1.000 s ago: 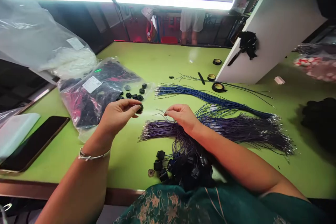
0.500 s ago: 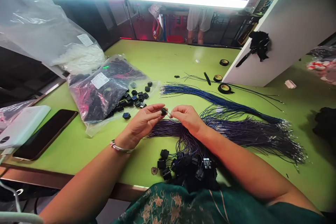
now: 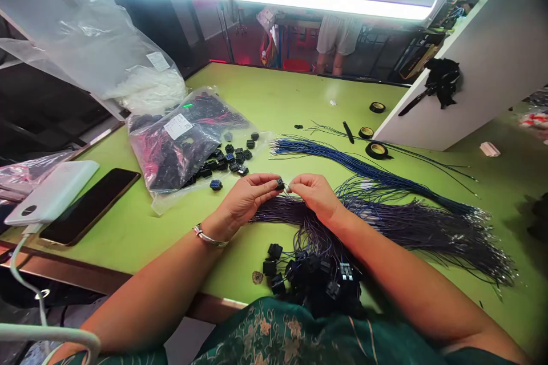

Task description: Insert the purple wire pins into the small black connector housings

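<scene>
Head view: I see both hands meeting mid-bench over the purple wires (image 3: pixel 411 228). Left hand (image 3: pixel 246 201) pinches a small black connector (image 3: pixel 279 183) between thumb and fingertips. Right hand (image 3: pixel 315 195) pinches a thin wire end right at the connector's 3 o'clock side; can't tell if the tip is inside the housing. Hands nearly touching at the fingertips.

Connector sits above the near end of the purple bundle, roughly bench centre.

Around it:
- Blue wires (image 3: pixel 342 162) fan out at 1 o'clock from the hands, running toward 3 o'clock.
- Pile of wired connectors (image 3: pixel 317 276) at 6 o'clock, at the bench edge, near my body.
- Loose connectors (image 3: pixel 233 157) at 10 o'clock, spilling out of a clear bag (image 3: pixel 180 142).
- Bigger bag (image 3: pixel 107 63) with white stuff behind it, 10–11 o'clock.
- Phone (image 3: pixel 89 206) and white power bank (image 3: pixel 53 191) at 9 o'clock, side by side.
- Tape rolls (image 3: pixel 377 150) at 1 o'clock, by the white panel (image 3: pixel 479 80).
- Bracelet (image 3: pixel 209 237) on left wrist.
- Another person's legs (image 3: pixel 336 45) beyond the far bench edge, 12 o'clock.
</scene>
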A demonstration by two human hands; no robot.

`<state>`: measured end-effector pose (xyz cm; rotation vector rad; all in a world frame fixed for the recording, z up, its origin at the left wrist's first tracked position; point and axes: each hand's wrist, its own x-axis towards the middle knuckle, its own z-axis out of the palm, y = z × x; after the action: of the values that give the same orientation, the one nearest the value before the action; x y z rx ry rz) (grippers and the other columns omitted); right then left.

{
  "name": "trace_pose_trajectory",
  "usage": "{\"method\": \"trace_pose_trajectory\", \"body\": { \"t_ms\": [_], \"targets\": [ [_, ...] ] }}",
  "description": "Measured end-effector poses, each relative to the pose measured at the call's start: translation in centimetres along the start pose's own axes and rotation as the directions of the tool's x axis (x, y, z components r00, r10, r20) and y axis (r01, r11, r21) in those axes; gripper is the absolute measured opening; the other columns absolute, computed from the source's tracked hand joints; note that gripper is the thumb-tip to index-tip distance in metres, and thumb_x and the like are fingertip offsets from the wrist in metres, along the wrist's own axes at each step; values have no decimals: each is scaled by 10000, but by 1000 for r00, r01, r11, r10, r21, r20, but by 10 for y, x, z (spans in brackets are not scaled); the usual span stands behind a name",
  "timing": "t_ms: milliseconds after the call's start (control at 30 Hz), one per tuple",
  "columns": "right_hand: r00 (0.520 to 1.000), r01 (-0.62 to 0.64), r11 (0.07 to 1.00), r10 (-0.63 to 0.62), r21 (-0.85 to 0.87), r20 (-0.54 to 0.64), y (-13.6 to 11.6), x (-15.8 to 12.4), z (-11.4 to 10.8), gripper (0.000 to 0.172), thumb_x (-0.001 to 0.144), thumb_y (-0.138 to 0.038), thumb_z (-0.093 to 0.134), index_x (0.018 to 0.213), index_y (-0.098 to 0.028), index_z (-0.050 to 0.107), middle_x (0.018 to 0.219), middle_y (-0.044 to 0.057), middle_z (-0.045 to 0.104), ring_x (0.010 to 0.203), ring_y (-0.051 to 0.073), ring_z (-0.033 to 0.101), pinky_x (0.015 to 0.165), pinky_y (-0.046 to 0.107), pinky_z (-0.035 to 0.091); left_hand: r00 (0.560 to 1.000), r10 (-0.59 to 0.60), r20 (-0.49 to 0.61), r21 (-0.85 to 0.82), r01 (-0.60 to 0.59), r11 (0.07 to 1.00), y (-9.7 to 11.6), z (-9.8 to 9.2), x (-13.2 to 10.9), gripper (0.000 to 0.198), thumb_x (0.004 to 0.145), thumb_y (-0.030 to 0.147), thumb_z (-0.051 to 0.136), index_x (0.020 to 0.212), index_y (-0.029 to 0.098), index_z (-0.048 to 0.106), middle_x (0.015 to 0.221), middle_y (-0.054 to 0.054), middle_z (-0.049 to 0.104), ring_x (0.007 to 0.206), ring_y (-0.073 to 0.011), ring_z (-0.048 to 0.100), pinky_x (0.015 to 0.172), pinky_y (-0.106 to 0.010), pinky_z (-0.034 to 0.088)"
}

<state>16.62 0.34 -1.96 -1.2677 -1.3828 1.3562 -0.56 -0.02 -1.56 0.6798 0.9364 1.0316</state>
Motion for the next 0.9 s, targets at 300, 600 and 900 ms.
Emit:
{"method": "trace_pose_trajectory", "body": {
  "t_ms": [300,600,900],
  "targets": [
    [999,31,999,-31,14,31,5,2,0,144,645,-267,568,569,-156,618,540,-29,524,562,98,430,559,242,323,1000,-10,12,7,10,1000,-1,-1,2,220,635,149,817,842,107,756,840,-85,754,781,-146,692,846,-250,537],
    [994,-106,989,103,98,39,-5,-1,0,155,628,-290,546,580,-166,626,394,-81,308,427,71,251,455,239,193,993,-52,104,-30,55,998,-3,-9,7,180,723,114,744,901,93,734,874,-100,743,803,-151,698,836,-228,548],
    [984,-161,985,155,65,82,-8,-2,1,157,611,-280,516,568,-153,597,383,-89,297,396,50,216,432,234,159,985,-54,161,-28,59,998,-2,-7,6,197,728,120,733,921,79,732,859,-100,740,825,-165,695,863,-249,533]
  ]
}}
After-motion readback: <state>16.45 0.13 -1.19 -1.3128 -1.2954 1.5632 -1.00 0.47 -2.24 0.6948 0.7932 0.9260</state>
